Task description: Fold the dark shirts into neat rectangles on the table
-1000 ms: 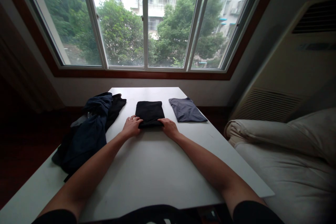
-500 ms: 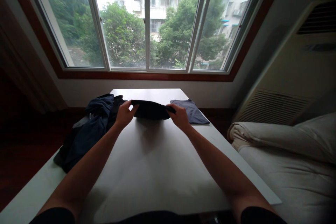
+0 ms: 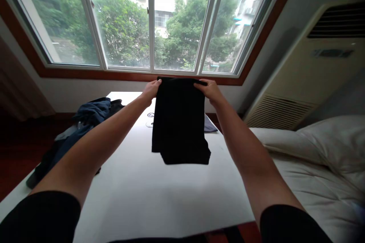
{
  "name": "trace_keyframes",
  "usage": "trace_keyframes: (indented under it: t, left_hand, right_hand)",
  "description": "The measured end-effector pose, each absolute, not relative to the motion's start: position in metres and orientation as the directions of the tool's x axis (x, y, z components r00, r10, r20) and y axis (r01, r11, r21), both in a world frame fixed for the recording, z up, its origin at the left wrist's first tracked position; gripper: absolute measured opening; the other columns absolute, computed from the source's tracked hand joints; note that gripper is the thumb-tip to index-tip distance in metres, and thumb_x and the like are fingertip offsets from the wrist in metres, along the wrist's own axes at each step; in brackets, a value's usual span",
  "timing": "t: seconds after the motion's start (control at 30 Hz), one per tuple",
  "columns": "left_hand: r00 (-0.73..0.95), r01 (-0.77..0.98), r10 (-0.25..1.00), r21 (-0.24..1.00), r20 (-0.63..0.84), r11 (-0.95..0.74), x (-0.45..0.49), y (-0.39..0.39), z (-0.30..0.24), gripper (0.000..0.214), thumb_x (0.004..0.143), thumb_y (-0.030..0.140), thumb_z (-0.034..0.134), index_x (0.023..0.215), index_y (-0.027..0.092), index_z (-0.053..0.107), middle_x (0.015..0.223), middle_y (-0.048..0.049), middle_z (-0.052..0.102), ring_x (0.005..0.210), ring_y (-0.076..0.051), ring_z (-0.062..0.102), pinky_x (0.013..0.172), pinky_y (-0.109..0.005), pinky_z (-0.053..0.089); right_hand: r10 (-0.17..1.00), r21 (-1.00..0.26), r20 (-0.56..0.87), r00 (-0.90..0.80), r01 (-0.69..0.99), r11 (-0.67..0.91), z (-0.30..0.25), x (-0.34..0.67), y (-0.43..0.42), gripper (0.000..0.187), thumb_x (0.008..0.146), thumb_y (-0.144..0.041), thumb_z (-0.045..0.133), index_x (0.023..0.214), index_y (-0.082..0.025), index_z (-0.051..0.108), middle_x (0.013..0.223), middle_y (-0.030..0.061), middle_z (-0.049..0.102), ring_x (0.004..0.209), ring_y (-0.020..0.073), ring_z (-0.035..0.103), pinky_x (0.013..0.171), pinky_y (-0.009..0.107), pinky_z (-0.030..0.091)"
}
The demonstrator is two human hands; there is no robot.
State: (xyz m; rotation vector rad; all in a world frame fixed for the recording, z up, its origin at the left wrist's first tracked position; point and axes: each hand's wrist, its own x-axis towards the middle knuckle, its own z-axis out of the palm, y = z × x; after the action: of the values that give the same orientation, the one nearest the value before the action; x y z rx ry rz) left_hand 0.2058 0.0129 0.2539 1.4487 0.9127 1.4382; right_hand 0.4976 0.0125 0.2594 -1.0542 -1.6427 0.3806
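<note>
A black garment (image 3: 179, 121) hangs in the air above the white table (image 3: 159, 193), partly unfolded, its lower edge clear of the tabletop. My left hand (image 3: 150, 90) pinches its top left corner and my right hand (image 3: 209, 89) pinches its top right corner, both raised in front of the window. Behind the hanging cloth, a folded grey garment (image 3: 209, 126) lies on the table, mostly hidden.
A heap of dark blue and black clothes (image 3: 76, 129) lies on the table's left side. A bed with pale bedding (image 3: 319, 159) stands right of the table, and a floor air conditioner (image 3: 310, 68) behind it. A wide window (image 3: 148, 19) faces me.
Both hands took hold of the folded black garment that lay on the table and lifted it up and toward me; it has dropped open and now hangs from my fingers.
</note>
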Motion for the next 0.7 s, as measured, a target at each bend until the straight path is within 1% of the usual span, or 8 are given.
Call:
trace_keyframes:
  t: [0.1, 0.23, 0.33, 0.4, 0.47, 0.5, 0.6, 0.7]
  left_hand:
    - [0.071, -0.126, 0.914, 0.913, 0.399, -0.389, 0.242, 0.054, 0.271, 0.033, 0.097, 0.048, 0.067, 0.087, 0.016, 0.066, 0.071, -0.0013, 0.063, 0.071, -0.016, 0.060, 0.072, -0.029, 0.053]
    - [0.086, -0.172, 0.828, 0.827, 0.555, -0.536, 0.285, 0.094, 0.265, 0.032, 0.102, 0.043, 0.062, 0.095, 0.013, 0.070, 0.081, -0.0034, 0.068, 0.080, -0.017, 0.065, 0.082, -0.031, 0.052]
    - [0.132, 0.013, 0.816, 0.822, 0.562, -0.569, 0.308, 0.101, 0.223, 0.027, 0.104, 0.031, 0.056, 0.098, 0.010, 0.073, 0.087, -0.0058, 0.071, 0.088, -0.020, 0.067, 0.087, -0.034, 0.051]
    - [0.208, 0.275, 0.845, 0.800, 0.492, -0.533, 0.317, 0.091, 0.181, 0.022, 0.102, 0.024, 0.056, 0.101, 0.012, 0.075, 0.091, -0.0072, 0.074, 0.093, -0.023, 0.069, 0.090, -0.036, 0.051]
    - [0.358, 0.536, 0.853, 0.664, 0.380, -0.521, 0.322, 0.070, 0.135, 0.022, 0.101, 0.023, 0.056, 0.101, 0.015, 0.076, 0.098, -0.0101, 0.076, 0.096, -0.025, 0.069, 0.091, -0.037, 0.052]
    - [0.459, 0.609, 0.831, 0.570, 0.315, -0.552, 0.324, 0.058, 0.114, 0.023, 0.101, 0.024, 0.056, 0.101, 0.017, 0.077, 0.102, -0.0109, 0.076, 0.099, -0.026, 0.070, 0.092, -0.037, 0.052]
    - [0.577, 0.597, 0.775, 0.514, 0.259, -0.616, 0.329, 0.029, 0.066, 0.014, 0.091, 0.024, 0.069, 0.099, 0.022, 0.081, 0.114, -0.0103, 0.076, 0.110, -0.028, 0.068, 0.096, -0.035, 0.052]
    - [0.657, 0.577, 0.700, 0.412, 0.278, -0.705, 0.333, 0.019, 0.045, 0.027, 0.097, 0.030, 0.061, 0.116, 0.022, 0.080, 0.126, -0.0119, 0.073, 0.122, -0.030, 0.062, 0.103, -0.039, 0.051]
  right_hand:
    - [0.765, -0.714, 0.636, 0.103, 0.454, 0.533, 0.282, 0.528, 0.045, 0.044, 0.075, -0.053, 0.084, 0.095, -0.014, 0.075, 0.084, 0.0041, 0.071, 0.078, 0.0196, 0.065, 0.072, 0.033, 0.055]
    - [0.660, -0.577, 0.741, 0.128, 0.625, 0.526, 0.297, 0.569, 0.062, 0.045, 0.087, -0.051, 0.074, 0.101, -0.009, 0.076, 0.089, 0.0048, 0.072, 0.079, 0.0162, 0.065, 0.076, 0.032, 0.051]
    - [0.712, -0.483, 0.700, 0.063, 0.776, 0.406, 0.272, 0.601, 0.058, 0.049, 0.096, -0.046, 0.058, 0.104, -0.001, 0.075, 0.092, 0.0061, 0.074, 0.080, 0.0112, 0.064, 0.080, 0.029, 0.046]
    - [0.841, -0.430, 0.541, -0.019, 0.853, 0.296, 0.239, 0.619, 0.049, 0.042, 0.097, -0.038, 0.057, 0.102, -0.002, 0.077, 0.092, 0.0058, 0.076, 0.081, 0.0086, 0.064, 0.081, 0.026, 0.043]
    - [0.959, -0.361, 0.277, -0.061, 0.918, 0.163, 0.201, 0.631, 0.038, 0.021, 0.083, -0.030, 0.077, 0.093, -0.013, 0.082, 0.085, 0.0044, 0.078, 0.078, 0.0149, 0.066, 0.078, 0.026, 0.048]
    - [0.990, -0.337, 0.115, -0.083, 0.934, 0.117, 0.183, 0.634, 0.032, 0.014, 0.077, -0.027, 0.081, 0.087, -0.017, 0.083, 0.083, 0.0038, 0.078, 0.077, 0.0167, 0.068, 0.077, 0.027, 0.049]
    - [0.964, -0.249, -0.263, -0.044, 0.968, -0.024, 0.139, 0.629, 0.023, 0.004, 0.071, -0.023, 0.082, 0.075, -0.021, 0.083, 0.079, 0.0032, 0.078, 0.077, 0.0203, 0.071, 0.078, 0.028, 0.052]
    - [0.983, -0.144, -0.186, 0.007, 0.989, -0.035, 0.114, 0.608, 0.027, 0.012, 0.082, -0.023, 0.073, 0.086, -0.025, 0.085, 0.097, 0.0045, 0.080, 0.092, 0.0228, 0.073, 0.087, 0.029, 0.052]
